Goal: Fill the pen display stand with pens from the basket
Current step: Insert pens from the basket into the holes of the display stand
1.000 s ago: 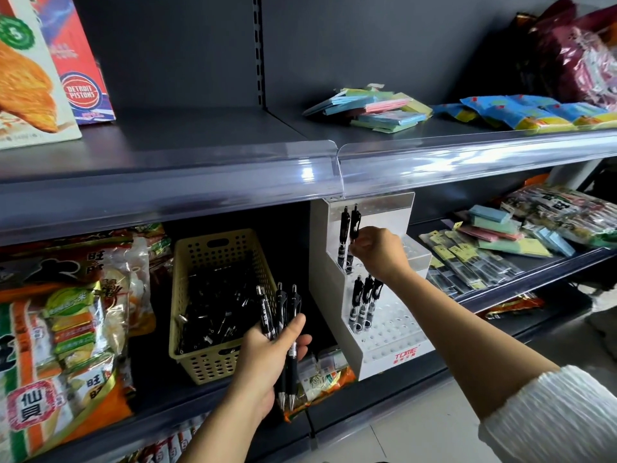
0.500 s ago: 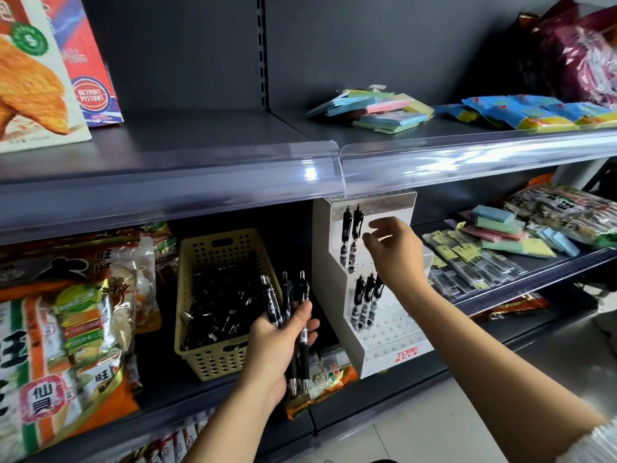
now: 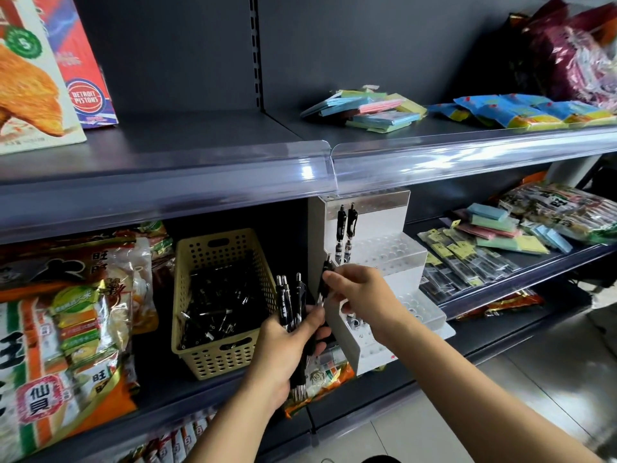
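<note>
A white stepped pen display stand sits on the lower shelf, with two black pens upright in its top tier. My left hand grips a bundle of black pens in front of the stand's left side. My right hand pinches one black pen at the top of that bundle. It covers the stand's lower tier, so pens there are hidden. A beige perforated basket to the left holds several more black pens.
Snack bags fill the lower shelf left of the basket. Packaged pens and coloured notepads lie right of the stand. The upper shelf overhangs the stand closely and carries notepads and boxes. An orange packet lies below my left hand.
My right hand has left the stand's top tier and moved down-left to the bundle in my left hand, where it now pinches one pen. The left hand stays put.
</note>
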`<act>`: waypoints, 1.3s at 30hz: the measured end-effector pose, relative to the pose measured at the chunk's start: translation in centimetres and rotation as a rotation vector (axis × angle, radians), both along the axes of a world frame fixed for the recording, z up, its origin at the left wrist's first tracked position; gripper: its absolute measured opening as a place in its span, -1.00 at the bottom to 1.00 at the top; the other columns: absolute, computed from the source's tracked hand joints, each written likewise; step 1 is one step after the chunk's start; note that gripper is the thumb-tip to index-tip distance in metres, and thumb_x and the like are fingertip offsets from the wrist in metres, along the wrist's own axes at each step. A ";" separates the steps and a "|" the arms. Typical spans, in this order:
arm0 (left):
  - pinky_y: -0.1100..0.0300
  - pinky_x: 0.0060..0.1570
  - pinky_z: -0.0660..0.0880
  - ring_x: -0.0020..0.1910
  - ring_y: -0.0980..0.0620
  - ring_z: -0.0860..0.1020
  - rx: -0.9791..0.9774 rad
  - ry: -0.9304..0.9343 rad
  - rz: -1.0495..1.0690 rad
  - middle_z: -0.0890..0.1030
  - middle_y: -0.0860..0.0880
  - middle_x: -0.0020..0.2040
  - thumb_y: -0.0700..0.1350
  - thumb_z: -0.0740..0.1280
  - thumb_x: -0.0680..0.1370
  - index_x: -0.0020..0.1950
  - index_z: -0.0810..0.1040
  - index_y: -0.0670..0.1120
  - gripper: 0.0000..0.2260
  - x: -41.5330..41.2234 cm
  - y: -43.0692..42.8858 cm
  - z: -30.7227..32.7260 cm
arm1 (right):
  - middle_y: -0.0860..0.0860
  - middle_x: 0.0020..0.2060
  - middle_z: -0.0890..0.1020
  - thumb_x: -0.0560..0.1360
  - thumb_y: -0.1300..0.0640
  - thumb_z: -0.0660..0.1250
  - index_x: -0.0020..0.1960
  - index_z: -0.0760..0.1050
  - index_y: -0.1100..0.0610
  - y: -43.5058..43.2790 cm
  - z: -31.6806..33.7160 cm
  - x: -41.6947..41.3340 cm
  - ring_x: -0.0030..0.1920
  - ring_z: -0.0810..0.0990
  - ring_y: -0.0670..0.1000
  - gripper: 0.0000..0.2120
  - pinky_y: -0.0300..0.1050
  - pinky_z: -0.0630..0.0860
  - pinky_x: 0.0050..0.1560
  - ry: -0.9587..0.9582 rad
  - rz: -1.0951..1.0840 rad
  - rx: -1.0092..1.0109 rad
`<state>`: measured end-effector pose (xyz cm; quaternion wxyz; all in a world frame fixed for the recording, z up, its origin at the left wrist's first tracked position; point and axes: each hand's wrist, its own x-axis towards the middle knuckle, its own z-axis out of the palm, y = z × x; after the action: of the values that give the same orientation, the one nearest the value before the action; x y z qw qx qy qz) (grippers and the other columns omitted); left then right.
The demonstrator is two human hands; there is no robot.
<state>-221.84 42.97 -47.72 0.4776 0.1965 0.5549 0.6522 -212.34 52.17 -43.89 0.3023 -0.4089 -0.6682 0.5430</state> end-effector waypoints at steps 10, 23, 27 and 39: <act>0.28 -0.37 0.54 -0.25 0.06 0.67 0.052 0.028 0.021 0.70 -0.06 -0.16 -0.09 0.40 0.46 0.04 0.58 -0.16 -0.78 0.7 0.8 0.3 | -0.03 -0.34 0.61 0.53 0.14 0.31 -0.08 0.60 0.18 0.2 -1.1 1.6 -0.36 0.52 -0.10 -0.87 -0.30 0.41 -0.36 0.062 0.111 -0.222; 0.29 -0.45 0.51 -0.34 0.10 0.59 -0.028 0.066 0.072 0.61 -0.09 -0.19 -0.09 0.40 0.47 0.01 0.52 -0.22 -0.76 0.3 0.5 -0.5 | 0.10 -0.16 0.57 0.61 0.16 0.15 -0.04 0.39 0.20 7.8 0.3 1.8 -0.28 0.64 0.09 -0.87 0.03 0.62 -0.13 0.127 -0.471 0.224; 0.29 -0.44 0.51 -0.35 0.11 0.58 -0.036 0.079 0.075 0.61 -0.10 -0.19 -0.09 0.41 0.47 -0.02 0.54 -0.19 -0.80 0.0 0.5 -0.6 | -0.04 -0.23 0.54 0.59 0.18 0.18 0.00 0.38 0.14 8.4 -0.4 1.4 -0.24 0.65 0.09 -0.96 0.13 0.61 -0.08 0.024 -0.496 0.299; 0.33 -0.48 0.47 -0.36 0.09 0.52 -0.077 0.148 0.084 0.57 -0.08 -0.21 -0.04 0.41 0.47 -0.02 0.54 -0.17 -0.78 -0.7 0.1 -0.7 | 0.07 -0.10 0.60 0.58 0.17 0.17 0.08 0.45 0.20 8.9 -0.3 0.0 -0.11 0.61 0.17 -0.85 0.04 0.53 -0.06 -0.098 -0.453 0.514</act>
<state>-222.57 43.09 -48.47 0.4147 0.2019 0.6212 0.6336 -212.29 61.06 -44.17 0.4757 -0.4830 -0.6892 0.2558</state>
